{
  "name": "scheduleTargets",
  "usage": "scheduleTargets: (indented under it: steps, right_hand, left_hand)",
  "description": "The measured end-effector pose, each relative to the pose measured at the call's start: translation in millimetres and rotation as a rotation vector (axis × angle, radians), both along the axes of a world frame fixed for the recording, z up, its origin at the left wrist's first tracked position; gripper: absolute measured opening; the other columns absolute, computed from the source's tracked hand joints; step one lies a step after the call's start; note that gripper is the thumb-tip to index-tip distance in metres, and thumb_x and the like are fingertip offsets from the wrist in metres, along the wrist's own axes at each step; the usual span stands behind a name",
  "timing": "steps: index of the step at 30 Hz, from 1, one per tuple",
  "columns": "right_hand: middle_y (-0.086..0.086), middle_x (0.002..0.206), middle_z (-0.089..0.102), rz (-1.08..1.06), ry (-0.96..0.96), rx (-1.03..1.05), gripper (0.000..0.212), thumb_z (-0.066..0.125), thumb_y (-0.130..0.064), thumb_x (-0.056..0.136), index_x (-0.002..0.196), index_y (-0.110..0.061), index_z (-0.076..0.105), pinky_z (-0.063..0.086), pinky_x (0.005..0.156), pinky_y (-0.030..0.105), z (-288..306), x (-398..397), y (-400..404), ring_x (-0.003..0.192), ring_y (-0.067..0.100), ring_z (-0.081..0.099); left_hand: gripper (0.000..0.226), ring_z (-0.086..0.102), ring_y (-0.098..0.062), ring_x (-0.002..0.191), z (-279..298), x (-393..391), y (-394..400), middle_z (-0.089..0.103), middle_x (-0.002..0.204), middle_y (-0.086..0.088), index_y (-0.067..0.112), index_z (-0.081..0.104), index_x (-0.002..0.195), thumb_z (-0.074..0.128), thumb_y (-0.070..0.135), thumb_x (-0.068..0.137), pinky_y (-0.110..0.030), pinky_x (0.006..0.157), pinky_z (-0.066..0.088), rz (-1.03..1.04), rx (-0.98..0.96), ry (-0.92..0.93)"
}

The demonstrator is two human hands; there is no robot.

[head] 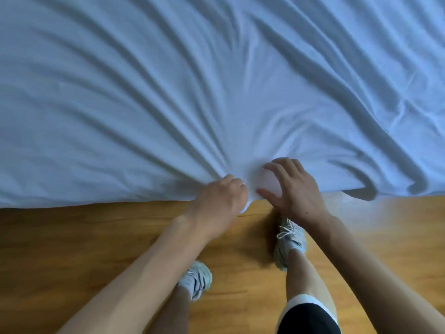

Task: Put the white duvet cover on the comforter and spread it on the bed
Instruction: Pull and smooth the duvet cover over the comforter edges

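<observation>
White duvet cover (216, 80) (bunched) in left hand (222, 196)

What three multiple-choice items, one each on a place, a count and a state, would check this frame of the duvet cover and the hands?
1. Where do the hands meet the duvet cover?
A. At its near edge by the floor
B. At its far edge
C. In its middle

2. How many shoes show on the wooden floor?
A. One
B. Two
C. None

3. How does the left hand stand?
A. Flat and open
B. Hanging clear of the cloth
C. Gripping bunched cloth

Key: 1 A, both hands sit at the edge beside the floor. 2 B, one shoe lies under the left arm and another shoe below the right hand. 3 C, folds fan out from its curled fingers, while the right hand is spread.
</observation>
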State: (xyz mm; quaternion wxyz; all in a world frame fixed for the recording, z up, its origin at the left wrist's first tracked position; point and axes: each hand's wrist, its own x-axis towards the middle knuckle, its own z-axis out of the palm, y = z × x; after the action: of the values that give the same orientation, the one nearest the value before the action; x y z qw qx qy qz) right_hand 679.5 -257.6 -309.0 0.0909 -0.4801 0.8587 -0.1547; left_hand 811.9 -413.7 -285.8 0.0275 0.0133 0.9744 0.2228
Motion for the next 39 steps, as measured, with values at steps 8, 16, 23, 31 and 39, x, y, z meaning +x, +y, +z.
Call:
scheduleTargets:
  steps: [8, 16, 23, 31, 39]
  right_hand:
    - [0.016, 0.139, 0.046, 0.036, -0.117, 0.123, 0.051, 0.052, -0.046, 0.088, 0.128, -0.014, 0.055, 0.044, 0.101, 0.046, -11.1, 62.8, -31.9, 0.125, 0.036, 0.045]
    - [0.013, 0.120, 0.059, 0.150, -0.067, -0.113, 0.051, 0.074, -0.033, 0.080, 0.121, -0.008, 0.057, 0.049, 0.079, 0.039, -9.4, 158.2, -161.6, 0.102, 0.030, 0.057]
    - [0.008, 0.073, 0.059, 0.022, -0.030, 0.015, 0.027, 0.084, -0.019, 0.067, 0.072, -0.008, 0.060, 0.040, 0.049, 0.030, -30.6, 193.9, -279.6, 0.063, 0.029, 0.057]
    - [0.000, 0.071, 0.052, -0.096, -0.309, 0.294, 0.030, 0.074, -0.025, 0.083, 0.070, -0.019, 0.048, 0.029, 0.061, 0.028, 13.4, 218.2, -284.7, 0.075, 0.029, 0.059]
    - [-0.001, 0.089, 0.060, -0.057, -0.224, 0.290, 0.025, 0.079, -0.029, 0.076, 0.090, -0.016, 0.063, 0.045, 0.057, 0.031, 18.8, 270.3, -318.0, 0.082, 0.025, 0.061]
  left_hand:
    - [0.022, 0.059, -0.023, 0.083, -11.8, 70.2, -53.1, 0.060, 0.093, -0.004, 0.014, 0.056, 0.096, 0.065, 0.022, 0.078, -0.034, 0.066, 0.052, 0.046, 0.000, 0.002]
    - [0.051, 0.051, -0.038, 0.112, -31.5, 171.3, -213.8, 0.057, 0.123, -0.019, 0.001, 0.060, 0.121, 0.077, 0.026, 0.080, -0.049, 0.092, 0.043, 0.461, -0.308, -0.054]
    - [0.022, 0.057, -0.029, 0.067, -32.5, 186.2, -296.9, 0.058, 0.073, -0.008, 0.005, 0.062, 0.075, 0.081, 0.014, 0.073, -0.037, 0.057, 0.047, 0.195, -0.088, -0.037]
    - [0.019, 0.059, -0.028, 0.089, 4.7, 196.1, -315.7, 0.061, 0.094, -0.010, 0.006, 0.060, 0.095, 0.060, 0.025, 0.095, -0.037, 0.071, 0.042, -0.030, 0.049, -0.277]
    - [0.031, 0.059, -0.018, 0.082, 4.7, 281.4, -368.2, 0.060, 0.092, -0.001, 0.013, 0.061, 0.094, 0.080, 0.024, 0.071, -0.031, 0.065, 0.054, -0.027, 0.067, -0.171]
